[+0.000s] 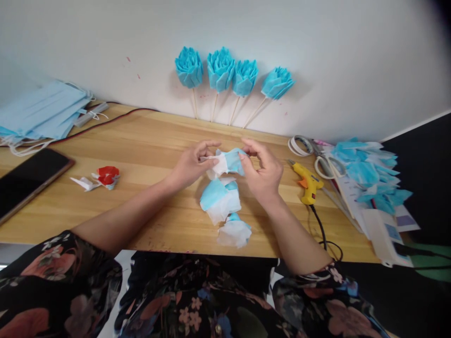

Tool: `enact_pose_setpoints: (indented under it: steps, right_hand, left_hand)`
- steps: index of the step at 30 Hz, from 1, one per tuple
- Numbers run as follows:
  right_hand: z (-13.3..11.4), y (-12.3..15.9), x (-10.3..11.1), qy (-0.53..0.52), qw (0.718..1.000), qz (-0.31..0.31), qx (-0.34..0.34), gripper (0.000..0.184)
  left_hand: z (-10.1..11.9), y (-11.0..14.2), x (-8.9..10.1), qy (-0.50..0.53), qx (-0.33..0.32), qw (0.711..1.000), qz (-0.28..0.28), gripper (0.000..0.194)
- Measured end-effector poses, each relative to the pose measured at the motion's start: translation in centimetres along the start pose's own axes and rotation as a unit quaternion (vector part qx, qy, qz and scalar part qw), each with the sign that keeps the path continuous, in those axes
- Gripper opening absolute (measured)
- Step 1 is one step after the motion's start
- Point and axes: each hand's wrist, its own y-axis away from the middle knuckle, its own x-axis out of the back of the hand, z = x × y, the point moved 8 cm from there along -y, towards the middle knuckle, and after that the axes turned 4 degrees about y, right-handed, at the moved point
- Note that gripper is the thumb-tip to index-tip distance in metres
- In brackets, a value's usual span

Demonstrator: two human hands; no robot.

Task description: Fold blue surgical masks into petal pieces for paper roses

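Observation:
Over the middle of the table, my left hand (192,164) pinches the white side of a blue-and-white piece of mask fabric (232,161). The blue end of the same piece is gripped by my right hand (262,171), thumb against fingers. Directly below lies a small heap of blue and white fabric pieces (220,199). Closer to the table's front edge is another crumpled, mostly white fabric piece (235,233). To the right of my right hand rests a yellow glue gun (309,183), its nozzle pointing up and left.
Several blue fabric flowers (221,70) on sticks lean against the wall. Face masks (42,112), a phone (31,180) and a red-and-white scrap (108,176) are at left. At right are a tape roll (300,146), scissors (329,166) and a pile of blue pieces (368,169).

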Motion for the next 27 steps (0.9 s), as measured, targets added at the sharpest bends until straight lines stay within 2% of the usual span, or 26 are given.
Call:
enact_pose_setpoints:
  steps: [7, 12, 16, 18, 21, 23, 25, 27]
  right_hand:
    - [2.1, 0.0, 0.2, -0.030, 0.998, 0.016, -0.057, 0.028]
    - [2.3, 0.1, 0.1, -0.050, 0.996, 0.018, -0.075, 0.032]
    - [0.9, 0.0, -0.5, -0.198, 0.977, -0.034, -0.073, 0.049]
    - [0.9, -0.2, -0.4, -0.254, 0.963, -0.024, -0.085, 0.050]
    - [2.5, -0.2, -0.6, -0.237, 0.961, 0.001, -0.140, 0.040]
    - [3.6, 0.0, -1.1, -0.209, 0.963, -0.014, -0.172, 0.032]
    - [3.9, 0.3, -1.7, -0.183, 0.966, -0.044, -0.179, 0.026]
    - [3.4, 0.4, -2.0, -0.146, 0.974, -0.073, -0.155, 0.021]
  left_hand:
    - [0.2, 0.0, 0.6, 0.047, 0.013, 0.998, 0.031, 0.041]
    - [0.4, 0.0, 0.9, 0.079, 0.007, 0.996, 0.047, 0.040]
    - [0.2, 0.0, 0.8, 0.108, 0.017, 0.993, 0.045, 0.040]
    - [0.2, 0.1, 0.9, 0.117, 0.027, 0.992, 0.045, 0.041]
    - [0.2, 0.2, 0.9, 0.121, 0.037, 0.991, 0.045, 0.043]
    - [0.3, 0.2, 1.0, 0.121, 0.033, 0.991, 0.046, 0.042]
    - [0.5, 0.2, 1.0, 0.120, 0.026, 0.991, 0.048, 0.039]
    - [0.6, 0.1, 1.0, 0.115, 0.020, 0.992, 0.050, 0.037]
